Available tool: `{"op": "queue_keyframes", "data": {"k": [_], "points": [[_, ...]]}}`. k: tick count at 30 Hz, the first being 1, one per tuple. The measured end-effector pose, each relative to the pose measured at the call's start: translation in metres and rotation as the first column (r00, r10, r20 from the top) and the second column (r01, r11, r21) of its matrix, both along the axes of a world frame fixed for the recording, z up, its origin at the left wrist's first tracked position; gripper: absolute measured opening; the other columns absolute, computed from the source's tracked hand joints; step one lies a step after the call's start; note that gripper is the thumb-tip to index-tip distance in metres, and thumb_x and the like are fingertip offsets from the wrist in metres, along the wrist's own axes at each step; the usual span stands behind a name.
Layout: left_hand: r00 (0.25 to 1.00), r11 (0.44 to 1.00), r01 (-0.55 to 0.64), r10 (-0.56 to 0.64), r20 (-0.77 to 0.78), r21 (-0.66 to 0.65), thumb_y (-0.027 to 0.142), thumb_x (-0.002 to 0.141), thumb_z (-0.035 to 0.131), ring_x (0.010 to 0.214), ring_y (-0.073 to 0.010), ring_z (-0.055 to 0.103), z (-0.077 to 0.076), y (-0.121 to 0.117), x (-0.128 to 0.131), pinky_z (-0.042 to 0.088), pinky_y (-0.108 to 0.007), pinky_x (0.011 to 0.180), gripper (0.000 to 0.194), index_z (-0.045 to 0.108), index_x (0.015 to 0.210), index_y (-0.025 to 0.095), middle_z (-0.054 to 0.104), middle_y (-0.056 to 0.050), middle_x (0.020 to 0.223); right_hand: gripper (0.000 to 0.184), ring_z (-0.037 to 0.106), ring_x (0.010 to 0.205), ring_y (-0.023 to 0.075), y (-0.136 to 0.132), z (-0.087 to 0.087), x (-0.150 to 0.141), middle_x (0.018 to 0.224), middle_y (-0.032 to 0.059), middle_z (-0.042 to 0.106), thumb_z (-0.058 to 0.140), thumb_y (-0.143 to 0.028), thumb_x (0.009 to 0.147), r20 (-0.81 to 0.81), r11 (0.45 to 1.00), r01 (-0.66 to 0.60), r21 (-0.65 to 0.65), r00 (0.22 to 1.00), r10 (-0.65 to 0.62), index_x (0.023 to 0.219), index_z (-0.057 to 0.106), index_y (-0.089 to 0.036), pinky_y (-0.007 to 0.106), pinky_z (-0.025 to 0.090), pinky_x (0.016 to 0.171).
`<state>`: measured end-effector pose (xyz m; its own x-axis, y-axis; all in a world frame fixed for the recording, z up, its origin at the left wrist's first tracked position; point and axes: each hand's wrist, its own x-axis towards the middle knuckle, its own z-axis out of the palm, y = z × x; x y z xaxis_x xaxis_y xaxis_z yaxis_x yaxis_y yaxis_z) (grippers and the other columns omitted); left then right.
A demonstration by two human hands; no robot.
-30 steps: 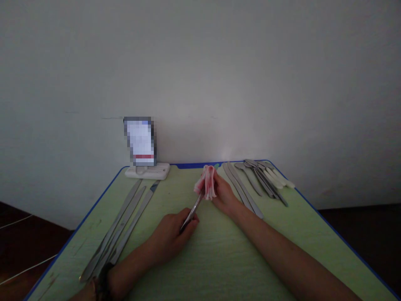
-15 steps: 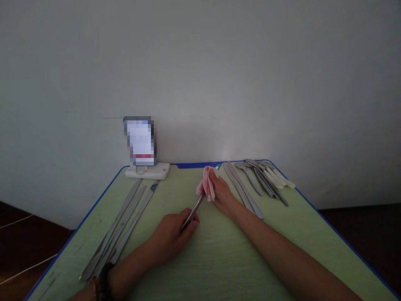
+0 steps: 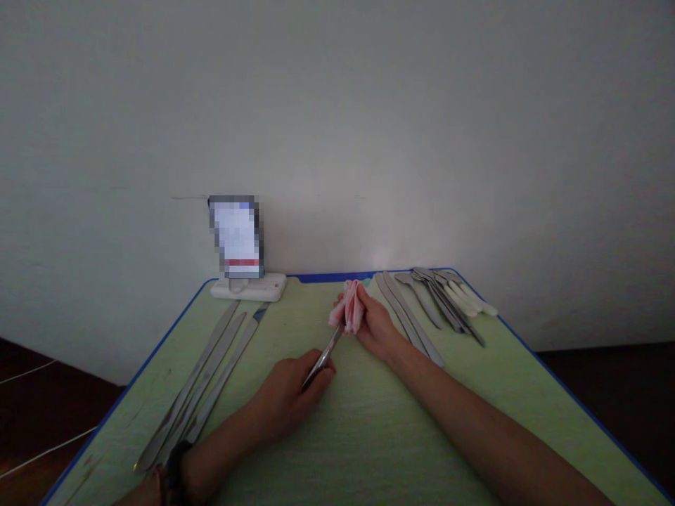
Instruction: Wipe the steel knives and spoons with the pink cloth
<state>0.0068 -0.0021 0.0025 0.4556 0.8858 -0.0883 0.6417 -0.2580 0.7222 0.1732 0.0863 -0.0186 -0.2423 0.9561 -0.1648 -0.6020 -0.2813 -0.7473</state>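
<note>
My left hand [image 3: 303,383] is closed around the handle of a metal table knife [image 3: 328,350], which slants away from me over the middle of the table. A folded pink cloth [image 3: 349,309] is wrapped about the knife's far part, hiding most of the blade. Closed on that cloth, my right hand [image 3: 375,320] pinches it around the knife. Left of my hands, several table knives [image 3: 214,379] lie side by side, partly behind my left wrist. Two more long knives [image 3: 408,316] lie just right of my right hand.
A phone [image 3: 237,239] with a blurred screen stands on a white base [image 3: 253,287] at the back left. Spoons [image 3: 443,302] and white-handled cutlery [image 3: 467,299] lie at the back right. The green table [image 3: 395,436] has a blue edge and meets a grey wall [image 3: 369,140].
My right hand and the cloth have shifted slightly, and the cloth's folds look different. My left hand keeps its hold on the knife handle.
</note>
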Motion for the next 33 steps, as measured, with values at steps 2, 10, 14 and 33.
{"op": "queue_keyframes", "data": {"k": [2,10,14,33], "points": [[1.000,1.000,0.006,-0.006,-0.007,-0.003,0.038,0.091,0.033,0.063,-0.0154,0.054,0.000,0.000,0.000,0.039,-0.024,0.060,0.029,0.055,0.087,0.019,0.058,0.000,0.070,0.038,0.058,0.053,0.0144,0.000,0.002,-0.001,0.064,0.0023,0.065,0.057,-0.051,0.083,-0.016,1.000,0.009,-0.023,1.000,-0.009,0.073,0.065,-0.015,0.027,0.044,0.048],[0.992,0.988,0.116,-0.110,-0.062,0.100,0.033,0.093,0.030,0.068,-0.0173,0.058,-0.006,-0.004,-0.001,0.041,-0.026,0.066,0.028,0.054,0.085,0.020,0.061,-0.003,0.074,0.039,0.047,0.041,0.0118,0.010,0.006,0.006,0.048,-0.0033,0.053,0.054,-0.054,0.084,-0.067,0.953,0.302,0.011,0.951,-0.300,0.065,0.053,-0.020,0.025,0.038,0.042],[0.989,0.985,0.147,-0.147,0.002,0.091,0.036,0.094,0.030,0.069,-0.0161,0.057,-0.004,-0.005,-0.004,0.041,-0.025,0.068,0.030,0.055,0.089,0.019,0.061,-0.002,0.076,0.044,0.043,0.037,0.0112,0.014,0.008,0.011,0.042,-0.0038,0.049,0.052,-0.057,0.084,-0.024,0.931,0.357,0.069,0.934,-0.357,0.060,0.050,-0.021,0.025,0.035,0.040],[0.899,0.952,0.093,0.047,0.436,-0.293,0.047,0.092,0.044,0.052,-0.0077,0.033,-0.010,-0.001,-0.010,0.026,-0.018,0.045,0.032,0.052,0.090,0.017,0.033,0.008,0.062,0.063,0.055,0.045,0.0171,-0.010,0.007,-0.012,0.047,0.0082,0.061,0.043,-0.072,0.078,0.222,0.965,0.194,0.176,0.947,-0.231,0.052,0.060,-0.018,0.028,0.040,0.042]]}}
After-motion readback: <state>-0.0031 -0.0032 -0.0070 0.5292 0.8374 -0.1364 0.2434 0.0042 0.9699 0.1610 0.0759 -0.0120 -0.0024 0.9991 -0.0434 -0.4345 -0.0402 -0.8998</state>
